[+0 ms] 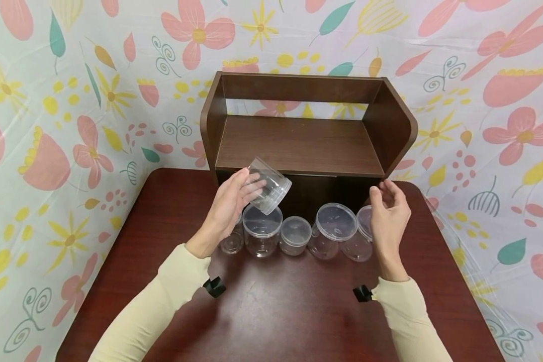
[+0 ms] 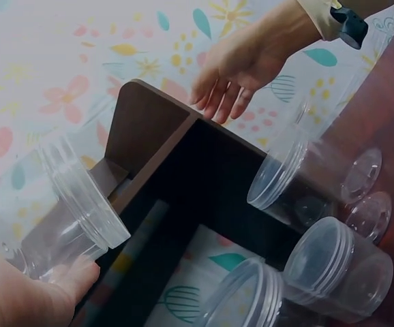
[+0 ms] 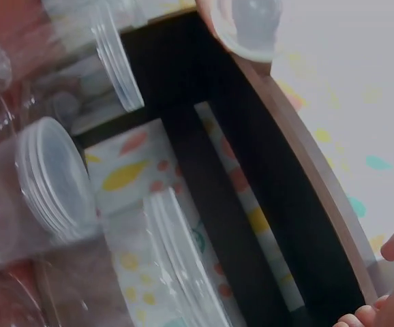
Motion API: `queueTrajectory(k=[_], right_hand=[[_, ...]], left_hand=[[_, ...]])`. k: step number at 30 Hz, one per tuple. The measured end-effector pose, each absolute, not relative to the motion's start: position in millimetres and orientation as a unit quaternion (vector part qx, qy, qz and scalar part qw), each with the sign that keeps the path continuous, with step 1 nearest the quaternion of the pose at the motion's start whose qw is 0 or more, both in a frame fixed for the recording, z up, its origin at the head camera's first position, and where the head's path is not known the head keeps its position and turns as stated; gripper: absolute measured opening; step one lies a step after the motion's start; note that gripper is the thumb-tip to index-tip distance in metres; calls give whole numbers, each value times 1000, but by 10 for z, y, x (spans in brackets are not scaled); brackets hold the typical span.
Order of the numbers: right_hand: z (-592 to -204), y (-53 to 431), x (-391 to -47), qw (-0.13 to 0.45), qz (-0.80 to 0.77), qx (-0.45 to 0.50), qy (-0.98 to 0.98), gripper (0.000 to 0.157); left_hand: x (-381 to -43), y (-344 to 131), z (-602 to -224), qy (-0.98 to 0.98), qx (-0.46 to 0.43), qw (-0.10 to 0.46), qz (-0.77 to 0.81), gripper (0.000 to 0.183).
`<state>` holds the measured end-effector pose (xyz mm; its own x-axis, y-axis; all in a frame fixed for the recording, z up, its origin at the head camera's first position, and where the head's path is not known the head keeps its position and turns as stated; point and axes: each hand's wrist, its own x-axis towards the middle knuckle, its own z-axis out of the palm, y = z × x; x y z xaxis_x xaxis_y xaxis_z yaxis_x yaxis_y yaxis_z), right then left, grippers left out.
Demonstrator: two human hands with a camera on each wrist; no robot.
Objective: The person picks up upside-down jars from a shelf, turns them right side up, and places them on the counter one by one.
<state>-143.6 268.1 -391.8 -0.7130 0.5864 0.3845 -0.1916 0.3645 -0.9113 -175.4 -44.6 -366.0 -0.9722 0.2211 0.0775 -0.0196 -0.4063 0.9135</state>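
My left hand (image 1: 228, 206) grips a clear plastic jar (image 1: 269, 187) in mid-air, before the shelf's front edge. The jar is tilted, its lidded end pointing down and to the right. In the left wrist view, the thumb side of that hand (image 2: 30, 293) lies against the held jar (image 2: 78, 197). My right hand (image 1: 391, 213) is raised by the shelf's right front corner, fingers loosely bent, holding nothing. Below the hands several clear lidded jars stand in a row, among them a wide jar (image 1: 262, 229), a short jar (image 1: 295, 235) and another wide jar (image 1: 336, 223).
A brown wooden shelf (image 1: 298, 143) stands at the back of the dark red table (image 1: 294, 311), with side walls and a dark lower opening. More jars (image 1: 358, 246) stand at the row's right end, below the right hand. Flower-patterned cloth (image 1: 68, 151) hangs around the table.
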Motion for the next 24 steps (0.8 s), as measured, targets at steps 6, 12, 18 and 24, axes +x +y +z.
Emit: queueTrajectory(k=[6, 12, 18, 24], right_hand=[[-3857, 2448, -1273, 333, 551, -100, -758, 39], [-4018, 2333, -1232, 293, 572, -60, -763, 44], [-4226, 2270, -1248, 244, 600, -8, -762, 49], [-4291, 2157, -1209, 218, 624, 61, -748, 53]], left_hand=[[-1736, -362, -3712, 524, 92, 75, 843, 35], [-1718, -283, -3782, 535, 95, 85, 835, 45], [-1708, -200, -3868, 551, 87, 91, 825, 47], [-1692, -100, -3928, 547, 78, 101, 827, 52]])
